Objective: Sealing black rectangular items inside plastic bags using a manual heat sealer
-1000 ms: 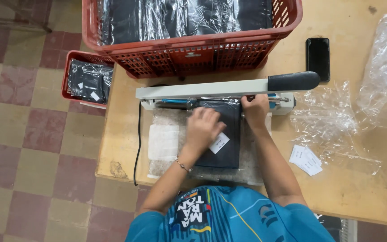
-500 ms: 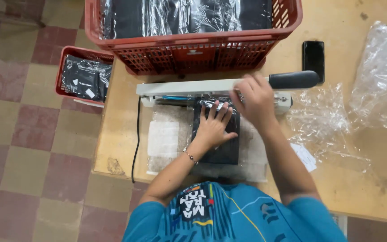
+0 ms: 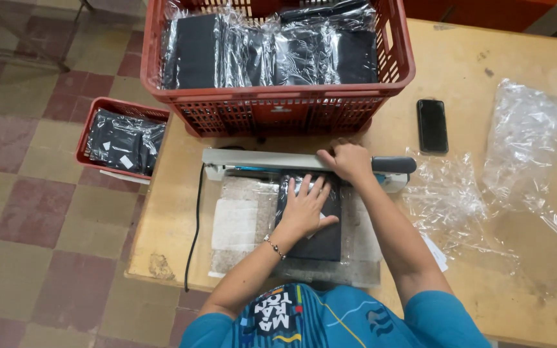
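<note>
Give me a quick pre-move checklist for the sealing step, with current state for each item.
1. Right hand on the sealer bar, bar pressed down: ok.
2. Left hand flat on the black bagged item, holding it in place: ok.
3. Bag's open end under the bar: cannot tell, the bar and hands hide it.
4. Left fingers away from the bar's edge: not ok, the fingertips lie close to it.
5. Power cord clear of the work area, running off the table edge: ok.
6. Red crate behind the sealer has room for another pack: cannot tell.

Head view, straight down over table [image 3: 498, 270]
</note>
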